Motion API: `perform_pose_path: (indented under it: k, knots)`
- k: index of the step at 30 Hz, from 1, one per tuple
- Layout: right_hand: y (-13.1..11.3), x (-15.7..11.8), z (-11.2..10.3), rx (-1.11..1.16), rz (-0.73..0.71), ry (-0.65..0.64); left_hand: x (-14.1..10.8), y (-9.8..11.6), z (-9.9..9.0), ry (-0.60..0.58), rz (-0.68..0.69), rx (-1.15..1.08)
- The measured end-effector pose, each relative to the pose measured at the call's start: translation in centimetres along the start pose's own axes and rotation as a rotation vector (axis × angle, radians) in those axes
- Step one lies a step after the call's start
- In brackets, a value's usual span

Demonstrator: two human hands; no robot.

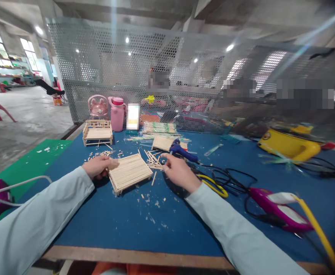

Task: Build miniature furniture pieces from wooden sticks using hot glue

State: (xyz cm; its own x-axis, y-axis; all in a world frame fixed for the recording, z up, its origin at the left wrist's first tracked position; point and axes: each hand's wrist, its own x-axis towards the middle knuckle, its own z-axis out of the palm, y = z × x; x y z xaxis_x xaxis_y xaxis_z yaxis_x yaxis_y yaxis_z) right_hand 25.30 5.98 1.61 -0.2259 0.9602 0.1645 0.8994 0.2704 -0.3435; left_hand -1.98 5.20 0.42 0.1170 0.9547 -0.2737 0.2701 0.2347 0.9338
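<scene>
My left hand (100, 167) grips the left edge of a small flat platform of glued wooden craft sticks (131, 172), thumb on top. The platform is tilted slightly above the blue table and short legs show under its edge. To its right, my right hand (179, 172) is beside a pile of loose wooden sticks (153, 159), index finger and thumb apart; nothing shows between them. Just behind that hand, a blue hot glue gun (181, 151) leans on another stick panel (162, 143). At the back left stands a miniature stick bench (98, 133) with railings.
A pink bottle (117, 114), bright phone screen (132, 116) and packs of sticks (158, 128) line the back, before a perforated metal screen (121, 68). Black cables (227, 177), a purple power strip (282, 212) and a yellow pot (288, 145) occupy the right. People sit beyond the screen.
</scene>
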Motion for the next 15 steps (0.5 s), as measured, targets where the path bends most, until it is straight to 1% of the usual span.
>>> perform_pose_path:
  k: [2,5,7,9,10,12,15]
  knots:
    - [-0.2,-0.2,0.0,0.065,-0.023,-0.017,0.0,0.1,0.3,0.041,0.024,-0.053]
    - [-0.7,-0.5,0.3,0.137,-0.070,-0.088,0.2,0.0,0.8,0.128,0.082,-0.126]
    - [-0.6,-0.6,0.2,0.130,-0.065,-0.090,0.5,-0.3,0.8,0.186,0.133,-0.136]
    - [-0.1,-0.9,-0.6,0.070,-0.023,-0.065,0.7,-0.6,0.8,0.223,0.178,-0.109]
    - [0.4,-1.1,-1.1,0.028,0.006,-0.063,0.7,-0.8,0.8,0.232,0.192,-0.088]
    - [1.4,-1.5,-1.9,-0.049,0.057,-0.110,0.7,-1.0,0.8,0.228,0.197,-0.044]
    - [2.3,-1.7,-2.1,-0.098,0.079,-0.208,0.5,-1.0,1.1,0.204,0.180,0.002]
